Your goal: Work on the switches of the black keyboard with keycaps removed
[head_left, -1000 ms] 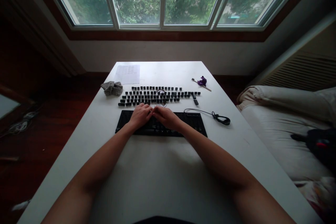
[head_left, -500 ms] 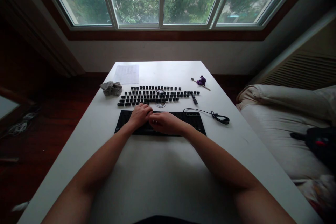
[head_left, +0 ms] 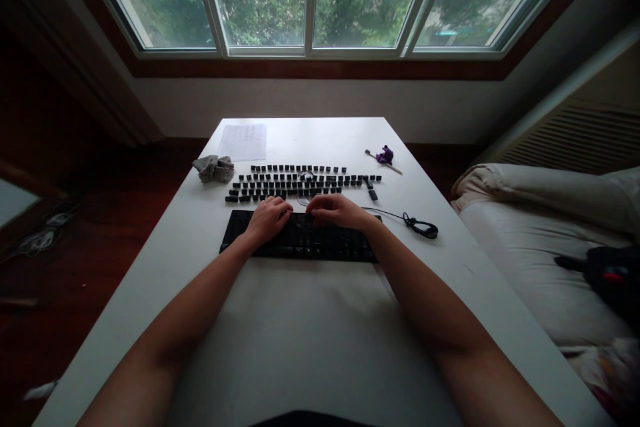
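A black keyboard (head_left: 310,243) lies flat across the white table in front of me, with many of its keycaps off. My left hand (head_left: 269,219) rests on its left part, fingers bent over the far edge and holding it. My right hand (head_left: 333,210) is over the far edge near the middle, its thumb and fingertips drawn together; whatever is between them is too small to make out. Just beyond the keyboard, loose black keycaps (head_left: 295,185) stand in several rows. A larger black keycap (head_left: 373,195) lies at their right end.
The keyboard's cable (head_left: 423,228) lies bundled to the right. A grey cloth (head_left: 214,169) sits at the left edge, near a printed sheet (head_left: 243,141). At the back right are a brush (head_left: 393,168) and a purple crumpled thing (head_left: 385,155). A padded seat (head_left: 520,240) stands beside the table.
My right hand has moved away from my left hand, going right and toward the keyboard's far edge. My left hand stays on the keyboard in nearly the same place.
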